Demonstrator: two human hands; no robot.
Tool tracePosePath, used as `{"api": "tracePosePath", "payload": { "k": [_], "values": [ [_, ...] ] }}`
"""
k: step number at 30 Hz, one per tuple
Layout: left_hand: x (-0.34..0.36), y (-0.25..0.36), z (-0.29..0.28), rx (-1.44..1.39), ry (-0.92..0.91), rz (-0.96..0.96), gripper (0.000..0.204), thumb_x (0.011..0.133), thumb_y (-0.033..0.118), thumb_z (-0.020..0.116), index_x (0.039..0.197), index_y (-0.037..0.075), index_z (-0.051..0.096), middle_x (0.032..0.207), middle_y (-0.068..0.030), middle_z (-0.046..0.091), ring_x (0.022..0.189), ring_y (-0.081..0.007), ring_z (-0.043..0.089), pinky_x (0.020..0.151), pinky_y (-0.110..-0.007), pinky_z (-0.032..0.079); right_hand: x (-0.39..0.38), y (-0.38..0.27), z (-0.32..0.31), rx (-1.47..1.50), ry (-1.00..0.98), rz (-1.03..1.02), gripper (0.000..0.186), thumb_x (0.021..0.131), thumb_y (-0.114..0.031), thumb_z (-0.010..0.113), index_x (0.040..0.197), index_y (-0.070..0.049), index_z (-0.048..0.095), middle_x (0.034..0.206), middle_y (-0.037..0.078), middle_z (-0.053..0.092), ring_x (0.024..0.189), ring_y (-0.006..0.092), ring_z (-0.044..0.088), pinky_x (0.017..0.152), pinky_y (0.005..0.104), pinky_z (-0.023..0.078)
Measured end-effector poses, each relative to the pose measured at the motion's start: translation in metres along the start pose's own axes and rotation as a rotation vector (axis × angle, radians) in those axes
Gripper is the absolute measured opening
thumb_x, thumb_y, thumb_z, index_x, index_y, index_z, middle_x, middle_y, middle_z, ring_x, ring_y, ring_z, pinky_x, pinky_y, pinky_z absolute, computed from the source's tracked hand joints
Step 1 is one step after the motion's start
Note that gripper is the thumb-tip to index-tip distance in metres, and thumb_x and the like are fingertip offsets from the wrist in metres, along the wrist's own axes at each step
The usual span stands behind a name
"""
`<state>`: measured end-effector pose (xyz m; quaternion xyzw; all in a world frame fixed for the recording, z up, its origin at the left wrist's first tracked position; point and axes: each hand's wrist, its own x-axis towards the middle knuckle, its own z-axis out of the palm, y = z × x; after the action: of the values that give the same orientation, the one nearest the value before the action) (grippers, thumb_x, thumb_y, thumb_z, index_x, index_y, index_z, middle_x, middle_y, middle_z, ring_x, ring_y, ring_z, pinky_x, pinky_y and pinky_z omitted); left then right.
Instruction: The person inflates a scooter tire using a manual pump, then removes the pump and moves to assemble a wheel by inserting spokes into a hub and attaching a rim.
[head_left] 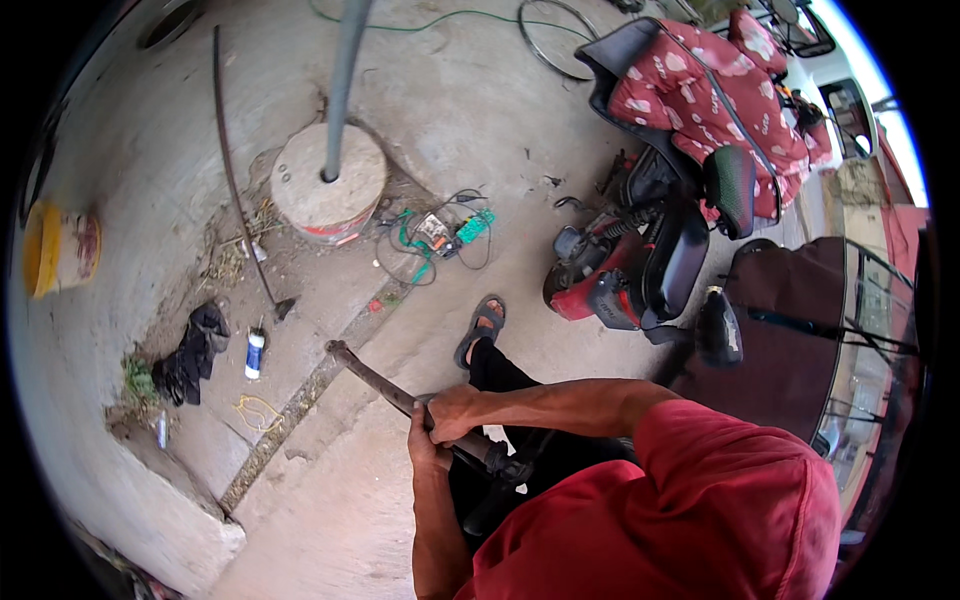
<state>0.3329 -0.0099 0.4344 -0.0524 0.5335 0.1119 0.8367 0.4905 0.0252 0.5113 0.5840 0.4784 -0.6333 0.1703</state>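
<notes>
A long, rusty metal tube (375, 379) lies slantwise across the front of me, its far end pointing up and left over the floor. My right hand (455, 414) is closed round its middle. Just beside it, my left hand (428, 442) grips the same tube from the near left side, with the thumb along it. A darker, thicker stretch of the tube runs past my hands to a dark metal joint (512, 468) near my lap. My body and dark trousers partly hide that end, so its exact kind cannot be made out.
Ahead stands a round concrete base (328, 185) with a grey pole (346, 95). Near it lie a tangle of wires and green parts (475, 226), a long-handled tool (232, 170), a white-and-blue bottle (254, 355) and black cloth (192, 352). A red scooter (620, 270) stands at right, a yellow bucket (42, 250) far left.
</notes>
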Motion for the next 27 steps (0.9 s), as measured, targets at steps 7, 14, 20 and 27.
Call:
{"api": "tracePosePath", "payload": {
  "k": [7, 14, 20, 27],
  "values": [
    [0.037, -0.001, 0.054, 0.063, 0.001, -0.168, 0.026, 0.092, 0.029, 0.058, 0.104, 0.006, 0.065, 0.102, -0.0073, 0.069, 0.096, -0.0239, 0.067, 0.087, -0.039, 0.054, -0.034, 0.057, -0.036, 0.084, 0.103, -0.027, 0.063, 0.078, -0.050, 0.058, 0.109, 0.003, 0.071, 0.110, 0.024, 0.070, 0.105, 0.0380, 0.067, 0.092, 0.0462, 0.052],
    [0.036, 0.037, 0.187, 0.201, -0.101, -0.217, 0.037, 0.093, 0.031, 0.056, 0.117, 0.002, 0.061, 0.114, -0.0123, 0.067, 0.105, -0.0282, 0.064, 0.094, -0.043, 0.052, -0.090, 0.104, -0.130, 0.171, 0.198, -0.066, 0.062, 0.075, -0.050, 0.057, 0.106, 0.002, 0.072, 0.108, 0.025, 0.070, 0.104, 0.0385, 0.067, 0.090, 0.0473, 0.052],
    [0.049, 0.076, 0.288, 0.402, -0.088, -0.112, 0.036, 0.093, 0.034, 0.059, 0.113, 0.004, 0.061, 0.108, -0.0097, 0.067, 0.099, -0.0259, 0.065, 0.086, -0.042, 0.053, -0.120, 0.148, -0.207, 0.310, 0.301, -0.086, 0.080, 0.077, -0.069, 0.054, 0.100, 0.005, 0.072, 0.100, 0.025, 0.070, 0.098, 0.0386, 0.067, 0.085, 0.0466, 0.051],
    [0.120, 0.166, 0.369, 0.621, -0.195, -0.192, 0.032, 0.094, 0.034, 0.056, 0.093, 0.002, 0.061, 0.081, -0.0106, 0.066, 0.070, -0.0250, 0.065, 0.063, -0.036, 0.054, -0.090, 0.203, -0.255, 1.459, 0.720, -0.148, 0.032, 0.093, -0.035, 0.062, 0.092, -0.005, 0.069, 0.076, 0.005, 0.065, 0.074, 0.0162, 0.064, 0.066, 0.0299, 0.048]
  ]
}}
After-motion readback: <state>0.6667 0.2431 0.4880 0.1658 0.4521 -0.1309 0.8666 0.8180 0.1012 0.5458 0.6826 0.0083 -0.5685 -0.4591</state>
